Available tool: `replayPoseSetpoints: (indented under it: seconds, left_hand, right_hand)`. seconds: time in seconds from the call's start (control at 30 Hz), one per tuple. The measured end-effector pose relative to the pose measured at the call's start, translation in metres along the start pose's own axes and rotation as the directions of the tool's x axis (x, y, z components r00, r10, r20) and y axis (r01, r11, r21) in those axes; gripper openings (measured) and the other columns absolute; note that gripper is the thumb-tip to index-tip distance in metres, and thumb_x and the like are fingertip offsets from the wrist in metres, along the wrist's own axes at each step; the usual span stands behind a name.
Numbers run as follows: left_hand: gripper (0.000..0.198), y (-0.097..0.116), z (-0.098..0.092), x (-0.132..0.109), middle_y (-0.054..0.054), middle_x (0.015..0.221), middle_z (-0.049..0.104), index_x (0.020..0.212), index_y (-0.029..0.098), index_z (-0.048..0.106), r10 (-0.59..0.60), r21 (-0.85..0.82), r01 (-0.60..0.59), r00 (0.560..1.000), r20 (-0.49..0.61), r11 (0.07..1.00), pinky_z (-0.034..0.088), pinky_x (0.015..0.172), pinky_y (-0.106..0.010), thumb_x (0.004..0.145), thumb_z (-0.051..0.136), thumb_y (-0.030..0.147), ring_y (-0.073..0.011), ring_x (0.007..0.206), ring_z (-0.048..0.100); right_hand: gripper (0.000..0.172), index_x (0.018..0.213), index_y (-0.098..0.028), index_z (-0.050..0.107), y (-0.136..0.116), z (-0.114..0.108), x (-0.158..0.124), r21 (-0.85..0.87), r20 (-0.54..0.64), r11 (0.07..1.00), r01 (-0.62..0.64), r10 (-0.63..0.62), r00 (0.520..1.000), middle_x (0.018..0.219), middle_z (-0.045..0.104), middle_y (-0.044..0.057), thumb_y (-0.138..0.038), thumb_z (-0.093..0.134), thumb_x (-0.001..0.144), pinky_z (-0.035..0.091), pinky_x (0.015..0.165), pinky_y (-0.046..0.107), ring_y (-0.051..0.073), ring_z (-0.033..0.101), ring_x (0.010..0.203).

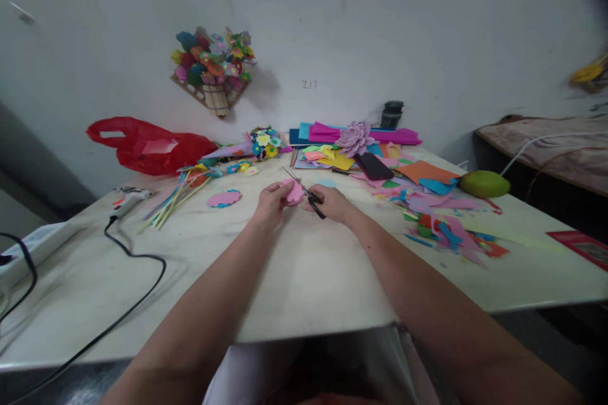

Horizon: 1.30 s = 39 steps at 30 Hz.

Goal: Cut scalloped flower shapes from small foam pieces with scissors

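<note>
My left hand [272, 204] pinches a small pink scalloped piece [294, 193], paper or foam sheet, above the middle of the table. In my right hand [334, 204] is a pair of scissors [313, 201] with black handles. The thin blades point up and left, over the edge of the pink piece, and look parted. Behind my right hand a light blue round piece [327, 183] lies partly hidden. To the left of my hands, a pink scalloped piece [223, 199] with blue edging rests flat on the table.
Colourful scraps [449, 234] are strewn on the right, near a green fruit [484, 183] and a dark phone [373, 166]. A red plastic bag [147, 147], paper strips [173, 202], and a corded glue gun [128, 201] occupy the left. Paper flowers [266, 141] stand behind.
</note>
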<state>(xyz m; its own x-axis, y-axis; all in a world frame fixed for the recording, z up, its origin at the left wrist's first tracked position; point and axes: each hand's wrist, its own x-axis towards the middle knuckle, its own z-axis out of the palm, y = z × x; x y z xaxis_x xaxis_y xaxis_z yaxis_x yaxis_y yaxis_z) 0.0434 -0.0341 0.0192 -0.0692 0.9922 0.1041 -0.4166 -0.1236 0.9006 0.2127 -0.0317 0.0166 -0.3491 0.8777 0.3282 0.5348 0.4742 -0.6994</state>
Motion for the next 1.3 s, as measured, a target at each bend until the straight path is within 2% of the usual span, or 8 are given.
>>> replayPoseSetpoints:
  seconds: [0.13,0.27,0.57,0.8,0.97,1.3]
  left_hand:
    - [0.032,0.0,0.0,-0.001,-0.002,0.063,0.063,0.064,0.013,0.061,-0.006,-0.004,0.006,1.0,0.007,1.0,0.047,0.054,-0.023,0.05,0.084,0.03,-0.0102,0.055,0.056]
    - [0.029,0.0,-0.001,-0.001,-0.002,0.063,0.063,0.064,0.013,0.061,-0.009,-0.024,0.009,1.0,0.016,1.0,0.048,0.054,-0.024,0.052,0.083,0.028,-0.0099,0.054,0.055]
    - [0.024,0.001,0.001,-0.003,-0.003,0.064,0.065,0.065,0.013,0.063,-0.02,-0.047,0.02,1.0,0.0,0.999,0.049,0.054,-0.023,0.055,0.082,0.024,-0.0108,0.057,0.058]
    - [0.025,0.0,0.002,-0.002,-0.002,0.063,0.066,0.064,0.013,0.062,-0.032,-0.122,0.031,0.999,-0.002,0.992,0.049,0.053,-0.021,0.053,0.083,0.02,-0.0103,0.056,0.058]
    - [0.024,-0.001,0.003,-0.002,-0.001,0.058,0.063,0.06,0.013,0.06,-0.034,-0.167,0.026,0.998,-0.05,0.986,0.046,0.049,-0.019,0.053,0.083,0.016,-0.0085,0.05,0.056]
    - [0.02,-0.004,-0.001,0.003,-0.006,0.071,0.069,0.065,0.012,0.063,-0.017,-0.191,0.015,1.0,-0.01,0.982,0.049,0.055,-0.02,0.057,0.081,0.015,-0.0109,0.058,0.061]
  right_hand:
    - [0.032,0.092,-0.023,0.064,-0.01,-0.006,-0.004,-0.198,-0.008,0.98,-0.028,0.027,1.0,0.075,0.067,0.0,-0.046,0.068,0.071,0.035,0.058,0.025,0.016,0.058,0.067]
    - [0.034,0.097,-0.025,0.064,-0.015,-0.007,-0.006,-0.284,-0.023,0.959,-0.018,0.012,1.0,0.078,0.068,0.001,-0.048,0.067,0.072,0.034,0.06,0.026,0.019,0.06,0.073]
    - [0.035,0.099,-0.025,0.064,-0.014,-0.004,-0.004,-0.321,-0.046,0.947,-0.014,-0.001,0.999,0.077,0.068,0.002,-0.048,0.066,0.072,0.033,0.06,0.027,0.02,0.061,0.073]
    - [0.036,0.101,-0.024,0.065,-0.017,-0.003,-0.004,-0.342,-0.052,0.94,0.0,-0.018,0.998,0.079,0.069,0.002,-0.048,0.065,0.074,0.033,0.06,0.026,0.02,0.062,0.075]
    - [0.036,0.104,-0.023,0.064,-0.019,-0.002,-0.005,-0.379,-0.049,0.925,-0.009,-0.011,0.999,0.081,0.069,0.001,-0.047,0.063,0.076,0.034,0.06,0.025,0.018,0.063,0.076]
    - [0.037,0.105,-0.024,0.064,-0.022,-0.001,-0.005,-0.394,-0.046,0.919,-0.012,-0.007,0.999,0.081,0.07,0.001,-0.048,0.061,0.077,0.032,0.059,0.025,0.018,0.063,0.075]
